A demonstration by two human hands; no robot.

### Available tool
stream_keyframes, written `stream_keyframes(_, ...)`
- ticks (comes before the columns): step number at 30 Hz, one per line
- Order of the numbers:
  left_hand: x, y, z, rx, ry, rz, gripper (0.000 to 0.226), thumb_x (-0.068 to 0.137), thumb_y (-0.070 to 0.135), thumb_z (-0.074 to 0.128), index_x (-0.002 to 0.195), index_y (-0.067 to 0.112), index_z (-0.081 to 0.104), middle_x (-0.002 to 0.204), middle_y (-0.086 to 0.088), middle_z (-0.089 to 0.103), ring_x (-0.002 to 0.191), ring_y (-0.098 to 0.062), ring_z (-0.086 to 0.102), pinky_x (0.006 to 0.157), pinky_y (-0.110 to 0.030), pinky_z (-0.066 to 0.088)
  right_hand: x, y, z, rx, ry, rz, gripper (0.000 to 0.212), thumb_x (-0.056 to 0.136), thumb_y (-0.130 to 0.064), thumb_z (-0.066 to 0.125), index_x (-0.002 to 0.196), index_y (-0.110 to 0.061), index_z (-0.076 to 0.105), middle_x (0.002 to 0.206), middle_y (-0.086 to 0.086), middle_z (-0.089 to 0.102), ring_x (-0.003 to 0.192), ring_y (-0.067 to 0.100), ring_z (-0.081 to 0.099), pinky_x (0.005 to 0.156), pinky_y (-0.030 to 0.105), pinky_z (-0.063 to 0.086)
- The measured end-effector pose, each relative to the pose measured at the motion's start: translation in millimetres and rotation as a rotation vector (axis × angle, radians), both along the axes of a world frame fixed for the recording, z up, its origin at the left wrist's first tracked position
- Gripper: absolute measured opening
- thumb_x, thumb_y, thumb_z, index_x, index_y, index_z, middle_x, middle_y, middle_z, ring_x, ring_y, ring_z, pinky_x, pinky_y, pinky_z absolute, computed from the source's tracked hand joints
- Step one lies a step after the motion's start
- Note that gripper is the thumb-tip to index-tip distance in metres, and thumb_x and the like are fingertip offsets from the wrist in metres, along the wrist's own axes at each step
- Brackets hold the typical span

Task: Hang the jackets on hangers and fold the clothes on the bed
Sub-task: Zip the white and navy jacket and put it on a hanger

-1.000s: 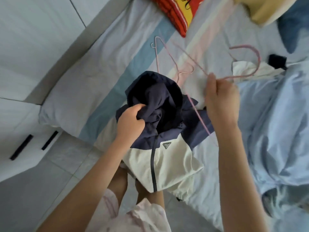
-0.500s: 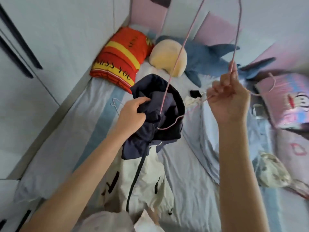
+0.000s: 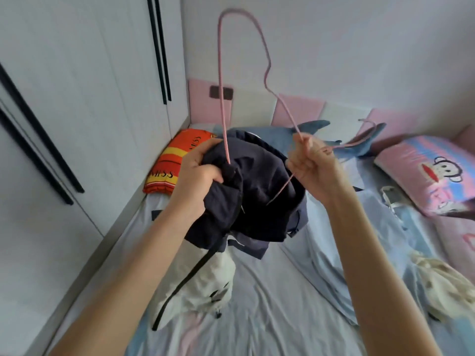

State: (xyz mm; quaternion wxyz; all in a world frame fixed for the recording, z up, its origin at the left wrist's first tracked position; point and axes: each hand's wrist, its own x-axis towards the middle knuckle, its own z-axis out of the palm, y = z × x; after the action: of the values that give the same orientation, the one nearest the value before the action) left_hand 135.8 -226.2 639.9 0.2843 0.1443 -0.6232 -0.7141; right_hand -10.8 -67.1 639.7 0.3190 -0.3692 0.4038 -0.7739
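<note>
A navy and white zip jacket hangs in the air above the bed. My left hand grips its bunched navy collar. A thin pink wire hanger stands upright in front of me, its lower ends dipping into the jacket's neck opening. My right hand pinches the hanger near its hook, which points right. The jacket's white lower part droops toward the sheet.
White wardrobe doors stand at the left. Against the pink headboard lie an orange pillow and a blue shark toy. A pink monkey pillow, light blue cloth and cream fabric lie on the right.
Both hands have lifted the jacket and hanger off the bed. The hanger has swung upright, and its ends have gone into the jacket's neck. My view has tilted up toward the headboard.
</note>
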Motion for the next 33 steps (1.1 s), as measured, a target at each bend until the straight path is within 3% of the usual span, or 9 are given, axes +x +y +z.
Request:
stream_keyframes(7, -6, 27, 32, -0.091, 0.139, 0.018, 0.044, 0.059, -0.006, 0.044, 0.092, 0.016, 0.063, 0.084, -0.008, 0.062, 0.077, -0.015, 0.061, 0.065, -0.021, 0.049, 21, 67, -53, 0.145, -0.025, -0.148, 0.037, 0.066, -0.048, 0.081, 0.088, -0.019, 0.075, 0.053, -0.001, 0.051, 0.048, 0.01, 0.046, 0.054, 0.021, 0.044)
stream_keyframes(12, -16, 30, 13, -0.516, 0.015, 0.227, 0.043, 0.069, -0.004, 0.045, 0.099, 0.018, 0.066, 0.1, -0.005, 0.067, 0.098, -0.017, 0.062, 0.089, -0.03, 0.051, 38, 98, -52, 0.24, 0.143, -0.295, 0.022, 0.085, -0.037, 0.062, 0.086, -0.019, 0.074, 0.049, -0.005, 0.037, 0.042, 0.009, 0.028, 0.045, 0.022, 0.022)
stream_keyframes(16, -12, 31, 3, -0.668, -0.045, 0.275, 0.05, 0.067, -0.013, 0.05, 0.098, 0.021, 0.068, 0.094, 0.009, 0.067, 0.094, -0.006, 0.062, 0.086, -0.017, 0.048, 43, 119, -42, 0.401, 0.231, -0.233, 0.029, 0.098, -0.015, 0.047, 0.075, -0.009, 0.064, 0.053, -0.006, 0.027, 0.047, 0.008, 0.021, 0.044, 0.017, 0.022)
stream_keyframes(18, -12, 39, 3, -0.594, -0.047, 0.288, 0.048, 0.068, -0.014, 0.05, 0.1, 0.015, 0.07, 0.094, 0.001, 0.068, 0.092, -0.012, 0.064, 0.085, -0.021, 0.05, 47, 123, -39, 0.434, 0.239, -0.204, 0.029, 0.1, -0.012, 0.041, 0.074, -0.005, 0.054, 0.054, -0.007, 0.027, 0.048, 0.008, 0.021, 0.045, 0.016, 0.024)
stream_keyframes(20, -17, 51, 11, -0.316, -0.02, 0.253, 0.045, 0.071, -0.017, 0.046, 0.097, 0.012, 0.069, 0.089, -0.004, 0.068, 0.084, -0.011, 0.064, 0.08, -0.024, 0.051, 51, 124, -41, 0.353, 0.205, -0.205, 0.027, 0.097, -0.015, 0.041, 0.075, -0.007, 0.054, 0.056, -0.009, 0.031, 0.05, 0.008, 0.026, 0.051, 0.019, 0.026)
stream_keyframes(23, -22, 71, 20, -0.043, -0.002, 0.142, 0.045, 0.078, -0.018, 0.041, 0.089, 0.018, 0.065, 0.076, 0.005, 0.068, 0.074, -0.006, 0.064, 0.071, -0.022, 0.05, 65, 116, -46, 0.125, 0.128, -0.259, 0.027, 0.096, -0.02, 0.044, 0.08, -0.014, 0.065, 0.06, -0.01, 0.036, 0.057, 0.008, 0.029, 0.059, 0.025, 0.021)
stream_keyframes(25, -23, 78, 23, 0.019, 0.005, 0.033, 0.044, 0.08, -0.018, 0.042, 0.099, 0.013, 0.065, 0.072, 0.009, 0.07, 0.07, -0.003, 0.066, 0.064, -0.017, 0.05, 72, 111, -49, 0.044, 0.057, -0.264, 0.029, 0.095, -0.02, 0.042, 0.082, -0.015, 0.067, 0.061, -0.01, 0.035, 0.058, 0.008, 0.03, 0.06, 0.025, 0.021)
stream_keyframes(28, -16, 66, 29, 0.102, 0.005, 0.005, 0.048, 0.083, -0.017, 0.038, 0.117, 0.007, 0.061, 0.076, 0.006, 0.069, 0.067, -0.004, 0.066, 0.064, -0.017, 0.053, 70, 121, -56, 0.194, 0.09, -0.294, 0.031, 0.097, -0.016, 0.043, 0.079, -0.015, 0.068, 0.057, -0.01, 0.032, 0.053, 0.007, 0.028, 0.055, 0.019, 0.024)
stream_keyframes(33, -3, 48, 28, 0.064, 0.033, 0.022, 0.054, 0.073, -0.025, 0.041, 0.094, 0.018, 0.065, 0.075, 0.009, 0.07, 0.068, -0.002, 0.065, 0.064, -0.016, 0.052, 73, 158, -56, 0.519, 0.357, -0.38, 0.028, 0.099, -0.004, 0.043, 0.082, -0.001, 0.064, 0.051, -0.002, 0.034, 0.049, 0.02, 0.045, 0.055, 0.017, 0.042)
